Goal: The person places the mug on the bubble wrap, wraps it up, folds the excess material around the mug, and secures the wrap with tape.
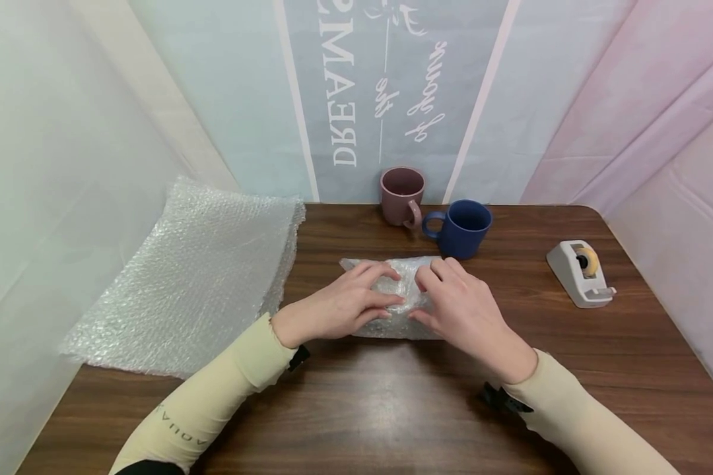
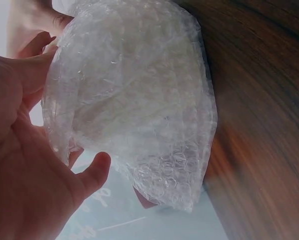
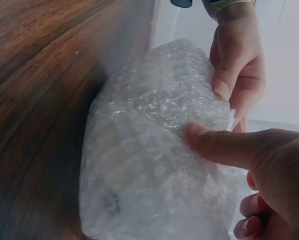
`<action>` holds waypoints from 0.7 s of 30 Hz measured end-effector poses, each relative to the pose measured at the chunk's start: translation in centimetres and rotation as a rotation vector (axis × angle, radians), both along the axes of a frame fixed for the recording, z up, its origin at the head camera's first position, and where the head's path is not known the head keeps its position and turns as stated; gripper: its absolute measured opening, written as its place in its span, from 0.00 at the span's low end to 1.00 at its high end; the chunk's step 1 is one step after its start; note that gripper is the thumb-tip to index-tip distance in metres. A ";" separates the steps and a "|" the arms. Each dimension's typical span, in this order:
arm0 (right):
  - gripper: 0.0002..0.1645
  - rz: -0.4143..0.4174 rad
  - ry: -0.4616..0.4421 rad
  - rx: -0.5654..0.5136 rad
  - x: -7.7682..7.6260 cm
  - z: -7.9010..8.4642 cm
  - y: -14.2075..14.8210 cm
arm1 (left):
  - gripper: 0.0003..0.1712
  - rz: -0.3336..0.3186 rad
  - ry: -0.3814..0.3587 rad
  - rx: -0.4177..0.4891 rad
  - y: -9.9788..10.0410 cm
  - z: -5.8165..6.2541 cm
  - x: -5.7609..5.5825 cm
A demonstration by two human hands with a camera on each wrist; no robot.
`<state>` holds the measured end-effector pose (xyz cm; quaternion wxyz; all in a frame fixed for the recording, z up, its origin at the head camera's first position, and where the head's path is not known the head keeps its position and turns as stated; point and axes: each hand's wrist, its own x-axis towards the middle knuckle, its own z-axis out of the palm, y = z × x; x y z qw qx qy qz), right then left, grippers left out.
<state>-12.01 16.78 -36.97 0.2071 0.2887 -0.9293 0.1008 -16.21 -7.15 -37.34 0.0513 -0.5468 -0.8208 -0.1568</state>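
A bubble-wrapped bundle (image 1: 403, 285) lies on the brown table, its contents blurred by the clear wrap. My left hand (image 1: 347, 300) grips its left side, fingers bent over the top and thumb at the near face. From the right, my right hand (image 1: 465, 305) holds the bundle with thumb in front and fingers curled above. In the right wrist view the right thumb (image 3: 209, 142) presses into the wrap near a diagonal fold. The left wrist view shows the wrapped bundle (image 2: 134, 85) rounded, with a loose flap of bubbles at its lower end.
Behind the bundle stand a mauve mug (image 1: 399, 198) and a blue mug (image 1: 465, 231), handles close together. Bubble wrap sheets (image 1: 196, 277) lie at the left. A white tape dispenser (image 1: 579, 274) sits on the right. Cloth curtains (image 1: 261, 99) border the table's back and sides.
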 end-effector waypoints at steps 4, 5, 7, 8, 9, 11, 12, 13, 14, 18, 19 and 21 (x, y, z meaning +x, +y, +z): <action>0.33 0.004 -0.001 0.001 -0.2 -0.2 0.0 | 0.18 0.007 -0.019 -0.034 0.1 0.2 0.0; 0.33 0.005 0.001 0.000 -0.2 -0.3 0.0 | 0.18 0.008 -0.022 -0.042 0.1 0.3 -0.1; 0.33 0.012 0.006 0.001 -0.2 -0.4 0.1 | 0.18 0.005 -0.030 -0.054 0.1 0.4 -0.1; 0.33 0.015 0.008 0.001 -0.2 -0.5 0.1 | 0.18 0.001 -0.035 -0.058 0.2 0.4 -0.1; 0.33 0.019 0.009 0.001 -0.2 -0.5 0.1 | 0.18 -0.002 -0.041 -0.061 0.2 0.4 -0.1; 0.33 0.024 0.009 0.002 -0.3 -0.6 0.1 | 0.18 -0.005 -0.057 -0.068 0.2 0.5 -0.2; 0.33 0.025 0.008 0.001 -0.3 -0.7 0.1 | 0.18 -0.008 -0.064 -0.071 0.2 0.5 -0.2; 0.33 0.026 0.006 -0.001 -0.3 -0.7 0.2 | 0.18 -0.010 -0.071 -0.075 0.2 0.6 -0.2; 0.33 0.026 0.005 -0.003 -0.3 -0.8 0.2 | 0.18 -0.009 -0.079 -0.080 0.3 0.6 -0.3; 0.33 0.035 0.011 -0.020 -0.4 -1.2 0.3 | 0.19 -0.004 -0.097 -0.076 0.2 0.5 -0.4; 0.33 0.042 0.014 -0.025 -0.5 -1.2 0.4 | 0.19 -0.001 -0.097 -0.070 0.1 0.5 -0.5; 0.33 0.059 0.020 -0.033 -0.6 -1.3 0.4 | 0.19 0.009 -0.101 -0.049 0.0 0.3 -0.5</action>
